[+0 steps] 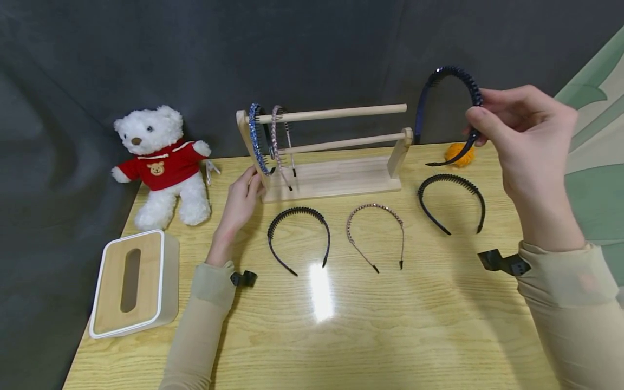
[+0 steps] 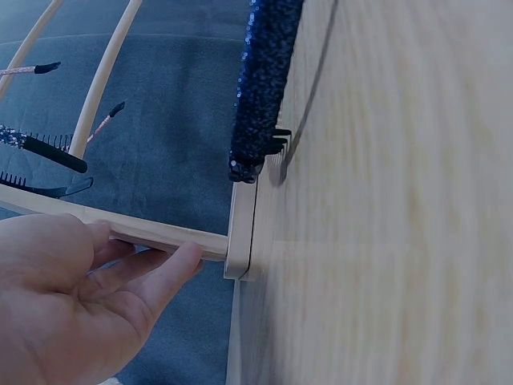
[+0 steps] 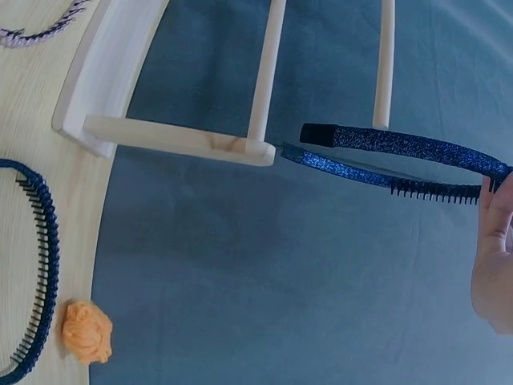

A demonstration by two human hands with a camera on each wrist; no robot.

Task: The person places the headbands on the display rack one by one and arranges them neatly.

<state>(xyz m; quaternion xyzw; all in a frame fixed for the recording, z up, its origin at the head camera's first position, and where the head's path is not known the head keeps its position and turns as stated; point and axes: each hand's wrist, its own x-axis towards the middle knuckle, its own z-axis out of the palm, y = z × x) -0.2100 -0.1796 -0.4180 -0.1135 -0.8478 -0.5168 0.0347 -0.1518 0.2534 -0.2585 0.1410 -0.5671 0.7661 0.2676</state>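
Head view: dark blue headband (image 1: pixel 467 78) in right hand (image 1: pixel 526 123)

Downward head view, closer wrist views, shared rack (image 1: pixel 336 179)

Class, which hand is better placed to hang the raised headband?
Likely the right hand: it holds that headband near the free end of the upper rod; the left hand touches the opposite upright.

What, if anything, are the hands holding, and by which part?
The right hand holds a headband by its curved middle. The left hand touches the rack's left upright; whether it grips cannot be told.
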